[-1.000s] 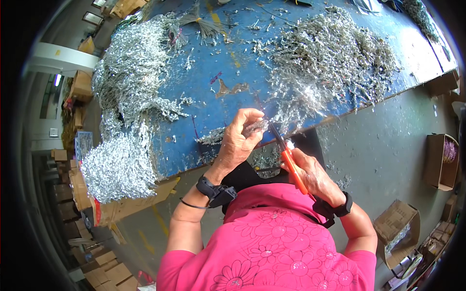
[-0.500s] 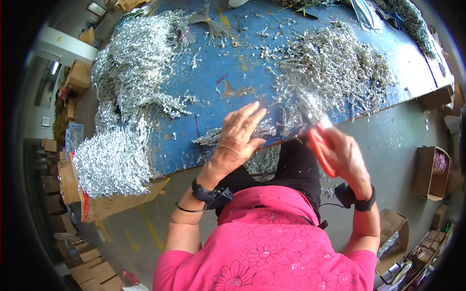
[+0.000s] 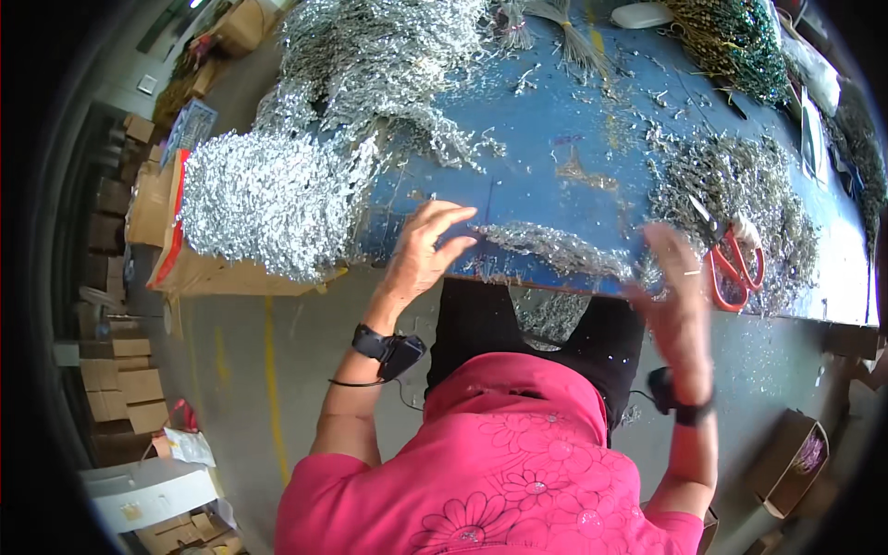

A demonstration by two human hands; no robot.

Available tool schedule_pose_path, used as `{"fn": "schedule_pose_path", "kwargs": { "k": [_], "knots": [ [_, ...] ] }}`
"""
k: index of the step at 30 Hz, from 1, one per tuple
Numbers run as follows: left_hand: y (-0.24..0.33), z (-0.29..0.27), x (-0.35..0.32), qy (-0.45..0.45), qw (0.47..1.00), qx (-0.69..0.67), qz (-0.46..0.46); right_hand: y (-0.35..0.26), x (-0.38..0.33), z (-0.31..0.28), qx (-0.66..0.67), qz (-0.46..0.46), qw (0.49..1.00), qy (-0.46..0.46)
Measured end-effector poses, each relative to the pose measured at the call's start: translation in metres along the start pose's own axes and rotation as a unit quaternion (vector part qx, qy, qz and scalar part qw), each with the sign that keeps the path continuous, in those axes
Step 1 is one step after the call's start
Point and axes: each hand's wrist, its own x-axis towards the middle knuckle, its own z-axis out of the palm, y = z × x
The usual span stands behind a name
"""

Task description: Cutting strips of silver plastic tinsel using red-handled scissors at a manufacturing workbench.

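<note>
A slim bundle of silver tinsel strands [image 3: 555,248] lies along the near edge of the blue table. My left hand [image 3: 427,252] is beside its left end, thumb and fingers apart, with nothing in the grasp. At the bundle's right end is my right hand [image 3: 675,301], blurred by motion, its thumb and fingers spread apart. Whether it touches the strands I cannot tell. Just right of that hand, scissors with red handles [image 3: 708,220] rest on a loose heap of silver tinsel [image 3: 777,199], their blades parted and pointing away to the left.
A large mound of silver tinsel [image 3: 268,203] spills over the table's left side, above a cardboard box [image 3: 245,277]. Toward the back lie tied wire stems [image 3: 573,42] and green and gold tinsel [image 3: 731,42]. Tinsel scraps litter the blue table [image 3: 527,116]. An open carton [image 3: 795,462] stands on the floor at right.
The scissors have left my right hand and now lie on the right heap. My hands have moved farther apart, toward the bundle's two ends. The whole view has shifted left.
</note>
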Motion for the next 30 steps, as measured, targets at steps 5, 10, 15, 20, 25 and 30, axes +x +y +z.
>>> {"fn": "schedule_pose_path", "kwargs": {
  "k": [5, 10, 15, 20, 25, 30],
  "knots": [
    [-0.017, 0.011, 0.000, 0.026, 0.993, 0.078, 0.085, 0.017, -0.006, 0.049, -0.120, -0.042, 0.992, -0.013],
    [-0.016, 0.009, -0.007, 0.031, 0.993, 0.070, 0.087, 0.018, -0.009, 0.045, -0.117, -0.037, 0.992, -0.012],
    [-0.005, 0.010, -0.012, 0.037, 0.995, 0.061, 0.076, 0.019, -0.014, 0.037, -0.100, -0.034, 0.994, -0.024],
    [-0.002, 0.004, -0.015, 0.031, 0.995, 0.073, 0.057, 0.023, -0.020, 0.028, -0.089, 0.014, 0.996, 0.007],
    [-0.006, 0.012, -0.006, 0.022, 0.997, 0.054, 0.057, 0.029, -0.019, 0.022, -0.101, 0.010, 0.987, 0.124],
    [-0.006, -0.003, 0.001, 0.018, 0.996, 0.045, 0.073, -0.002, 0.016, 0.041, -0.036, -0.034, 0.999, -0.002]
  ]
}}
